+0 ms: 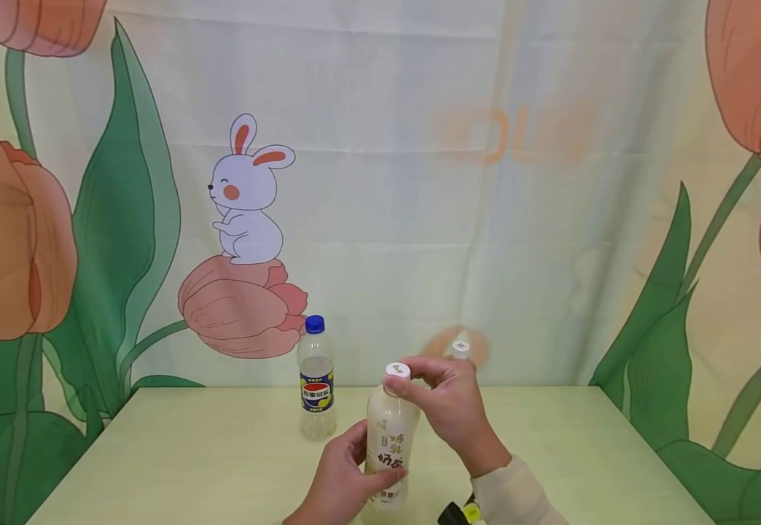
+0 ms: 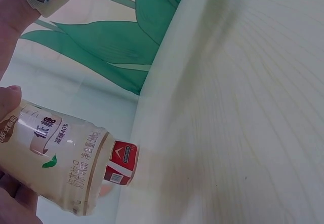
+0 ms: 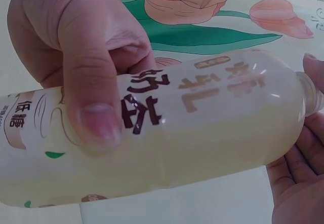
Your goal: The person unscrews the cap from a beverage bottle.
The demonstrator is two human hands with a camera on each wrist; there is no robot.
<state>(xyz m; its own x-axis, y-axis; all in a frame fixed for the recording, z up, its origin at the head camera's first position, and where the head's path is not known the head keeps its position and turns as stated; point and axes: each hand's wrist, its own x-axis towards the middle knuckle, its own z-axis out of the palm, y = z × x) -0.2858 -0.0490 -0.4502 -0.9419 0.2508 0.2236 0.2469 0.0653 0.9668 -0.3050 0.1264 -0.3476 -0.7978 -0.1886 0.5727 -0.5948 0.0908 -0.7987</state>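
Bottle (image 1: 390, 423) is midway between the table's (image 1: 210, 459) side edges, wrapped by your left hand (image 1: 344, 474), white cap (image 1: 398, 371) pinched by your right hand (image 1: 453, 405), so squeezing its likely soft sides too hard could make it spill if that cap comes loose.

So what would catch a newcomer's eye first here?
Probably the white rabbit, perched on a pink tulip on the backdrop. Next, the milky bottle at front centre, left hand gripping it, right hand pinching its cap. Behind, to the left, stands a blue-capped bottle.
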